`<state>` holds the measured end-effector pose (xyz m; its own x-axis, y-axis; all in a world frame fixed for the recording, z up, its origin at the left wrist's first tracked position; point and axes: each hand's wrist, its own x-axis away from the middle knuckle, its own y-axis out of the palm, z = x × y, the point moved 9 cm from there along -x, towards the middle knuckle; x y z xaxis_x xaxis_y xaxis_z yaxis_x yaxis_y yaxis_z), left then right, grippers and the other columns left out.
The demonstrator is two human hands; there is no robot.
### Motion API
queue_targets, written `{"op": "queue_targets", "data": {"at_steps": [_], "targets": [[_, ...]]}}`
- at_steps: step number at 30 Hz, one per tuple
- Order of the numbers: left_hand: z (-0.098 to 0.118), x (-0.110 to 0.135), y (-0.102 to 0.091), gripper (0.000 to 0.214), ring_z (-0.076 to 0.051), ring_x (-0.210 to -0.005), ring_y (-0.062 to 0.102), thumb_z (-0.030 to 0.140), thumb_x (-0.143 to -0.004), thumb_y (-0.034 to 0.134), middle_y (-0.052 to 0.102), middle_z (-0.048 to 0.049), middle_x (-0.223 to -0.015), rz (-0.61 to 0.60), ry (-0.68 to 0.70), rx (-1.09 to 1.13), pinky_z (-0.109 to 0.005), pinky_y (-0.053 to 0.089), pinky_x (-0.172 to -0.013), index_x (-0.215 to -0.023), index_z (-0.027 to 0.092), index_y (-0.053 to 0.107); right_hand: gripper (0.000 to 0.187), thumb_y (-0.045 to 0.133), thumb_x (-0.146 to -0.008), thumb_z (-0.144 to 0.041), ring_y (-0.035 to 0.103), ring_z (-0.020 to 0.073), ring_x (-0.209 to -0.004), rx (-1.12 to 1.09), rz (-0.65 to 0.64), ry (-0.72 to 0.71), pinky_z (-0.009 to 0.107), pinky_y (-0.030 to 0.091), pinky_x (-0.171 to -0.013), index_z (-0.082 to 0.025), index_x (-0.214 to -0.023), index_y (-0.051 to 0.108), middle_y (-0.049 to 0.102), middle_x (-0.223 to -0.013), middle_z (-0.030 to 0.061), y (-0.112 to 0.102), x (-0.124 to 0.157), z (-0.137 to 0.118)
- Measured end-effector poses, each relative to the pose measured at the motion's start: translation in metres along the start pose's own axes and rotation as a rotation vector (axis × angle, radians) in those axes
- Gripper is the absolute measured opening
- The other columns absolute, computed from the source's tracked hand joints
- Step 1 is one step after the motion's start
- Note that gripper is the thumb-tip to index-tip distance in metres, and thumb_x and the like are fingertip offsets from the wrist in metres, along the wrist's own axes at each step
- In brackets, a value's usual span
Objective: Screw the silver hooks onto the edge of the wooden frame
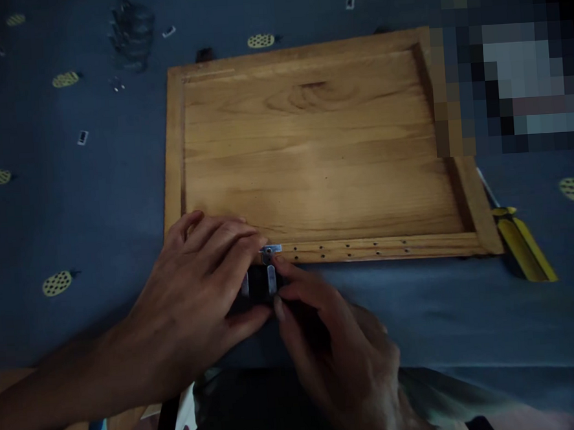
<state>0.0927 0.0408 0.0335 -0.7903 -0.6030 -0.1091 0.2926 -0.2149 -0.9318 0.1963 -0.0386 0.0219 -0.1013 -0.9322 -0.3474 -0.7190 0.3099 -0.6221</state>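
A wooden framed panel (311, 135) lies on the blue cloth. At its near edge sits a small dark fitting (258, 283) with bright metal strips and a metal plate lying over the wooden rail. My left hand (199, 292) rests on the panel's near-left corner, its fingers and thumb closed around the fitting from the left. From the right, my right hand (344, 348) has thumb and fingers pinched at the fitting's side, with one fingertip close to the plate. Part of the fitting is hidden by my fingers. Several small holes run along the rail right of the plate.
A yellow-handled screwdriver (525, 246) lies against the panel's right side. Dark blurred parts (131, 33) and small shiny pieces (118, 86) lie at the upper left. Dark pieces (204, 54) show at the panel's far edge. The upper right is pixelated.
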Motion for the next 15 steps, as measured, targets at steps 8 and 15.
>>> {"op": "queue_targets", "data": {"at_steps": [8, 15], "targets": [[-0.0044, 0.0057, 0.0005, 0.045, -0.031, -0.129, 0.067, 0.033, -0.091, 0.075, 0.071, -0.0108, -0.138, 0.043, -0.020, 0.008, -0.059, 0.044, -0.122, -0.130, 0.018, 0.060, 0.008, 0.057, -0.107, -0.013, 0.082, 0.0115, -0.102, -0.015, 0.021, -0.008, 0.016, 0.064, -0.097, -0.020, -0.110, 0.059, 0.080, -0.126, 0.0065, -0.0007, -0.0006, -0.0004], [-0.0010, 0.0034, -0.0003, 0.036, -0.032, -0.125, 0.068, 0.032, -0.095, 0.074, 0.074, -0.0103, -0.132, -0.005, 0.000, 0.017, -0.061, 0.046, -0.118, -0.126, 0.019, 0.061, 0.008, 0.056, -0.108, -0.014, 0.082, 0.0117, -0.101, -0.007, 0.011, 0.001, 0.017, 0.066, -0.095, -0.021, -0.109, 0.058, 0.080, -0.127, 0.0066, 0.0002, -0.0018, 0.0004]]}}
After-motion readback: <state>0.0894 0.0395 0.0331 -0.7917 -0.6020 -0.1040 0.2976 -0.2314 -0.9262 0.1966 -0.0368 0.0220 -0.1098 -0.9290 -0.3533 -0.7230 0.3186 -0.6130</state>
